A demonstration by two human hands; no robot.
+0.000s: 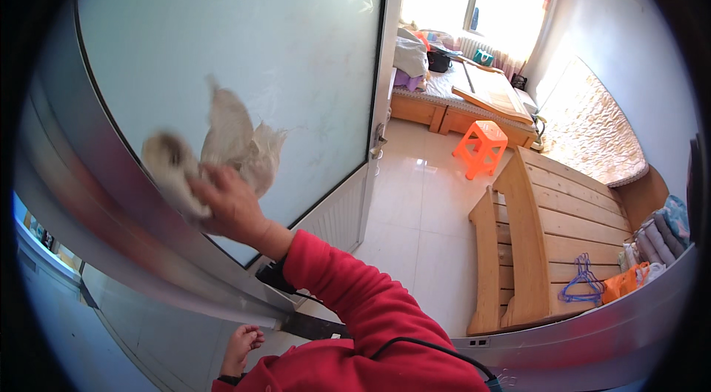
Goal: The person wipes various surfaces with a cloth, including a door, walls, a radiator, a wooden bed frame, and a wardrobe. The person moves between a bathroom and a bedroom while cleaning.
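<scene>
My right hand point(236, 206) is raised against a door with a frosted glass panel point(311, 75). It grips a beige cloth point(230, 125), which is blurred; one part fans out over the glass and a rolled part hangs at the left, near the panel's dark edge strip. Low in the picture, my left hand point(244, 345) hangs in front of my body, touching nothing, with loosely bent fingers and no object visible in it. The metal door frame point(105, 97) runs along the panel's left side, and a door handle point(379, 139) sits on its right edge.
Beyond the door stand an orange plastic stool point(482, 147) and a slatted wooden bed frame point(577, 225) with clothes hangers point(582, 283) and bags on it. A bed point(433, 108) holds piled bedding and wooden boards. A mattress point(594, 125) leans on the right wall.
</scene>
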